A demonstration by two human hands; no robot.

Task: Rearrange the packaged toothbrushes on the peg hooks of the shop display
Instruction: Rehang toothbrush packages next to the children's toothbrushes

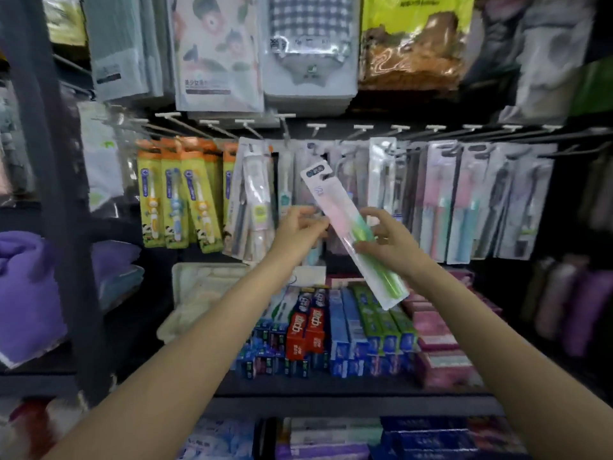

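Pink and green show through the clear pack of the toothbrush pack (pixel 353 237), which sits tilted in the middle of the frame, its hang hole toward the upper left and its lower end toward the lower right, off any hook. The right hand (pixel 389 239) holds it near the middle, fingers curled round the edge, while the left hand (pixel 300 229) pinches its left edge with thumb and fingertips. I judge the next step is to bring the hang hole onto one of the peg hooks (pixel 313 127) in the row above. The risk is that the tilted card meets the hook tip beside the hole and bends, or pushes the hanging packs (pixel 441 200) so that one slides off; the picture is blurred, so I cannot tell which hook is free. Room is narrow: packs hang close together left and right of the hands, the children's packs (pixel 175 197) crowd the centre left, and the toothpaste boxes (pixel 308 323) stand below on the shelf (pixel 331 391). Open space is only toward the viewer, so the pack should be straightened there first.
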